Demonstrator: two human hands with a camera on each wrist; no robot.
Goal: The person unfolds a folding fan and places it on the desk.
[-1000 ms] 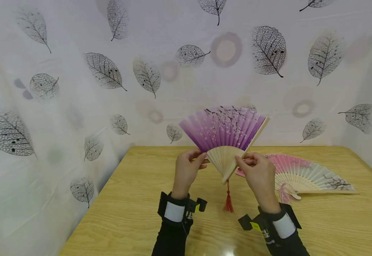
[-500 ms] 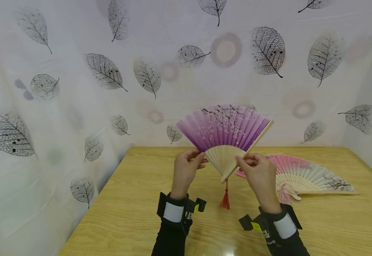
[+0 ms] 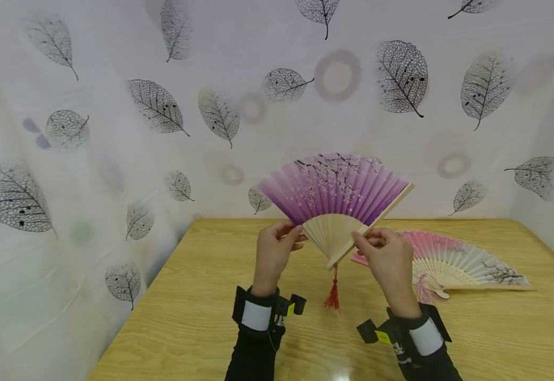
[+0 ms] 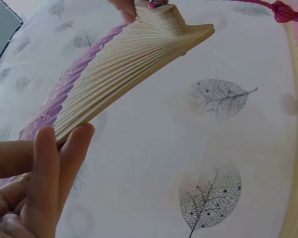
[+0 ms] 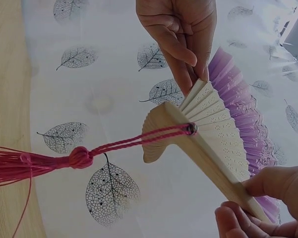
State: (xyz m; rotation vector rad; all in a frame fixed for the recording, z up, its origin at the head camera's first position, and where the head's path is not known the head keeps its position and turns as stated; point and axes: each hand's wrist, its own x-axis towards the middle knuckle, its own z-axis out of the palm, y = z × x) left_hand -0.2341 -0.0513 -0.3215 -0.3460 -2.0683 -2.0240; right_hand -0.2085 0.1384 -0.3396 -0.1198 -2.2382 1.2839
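A purple folding fan (image 3: 336,185) with printed blossom branches is spread partway and held up above the table. My left hand (image 3: 274,254) pinches its left edge between thumb and fingers, where the bare wooden ribs (image 4: 119,69) meet the purple leaf. On the other side, my right hand (image 3: 386,262) grips the thick wooden end guard (image 5: 213,168) between thumb and curled fingers. From the pivot hangs a red tassel (image 3: 332,295) on a cord, seen close in the right wrist view. Part of the left hand's fingers lies behind the fan in the head view.
A second folding fan (image 3: 467,262), pink fading to pale grey-green, lies spread on the wooden table (image 3: 186,317) to the right, its pink tassel (image 3: 424,288) beside its pivot. A white curtain (image 3: 229,32) printed with leaves hangs behind and at the sides.
The purple fan has spread wider: its left edge moved left with my left hand and its right guard tilted further right. The tassel swung slightly left. The pink fan stayed put.
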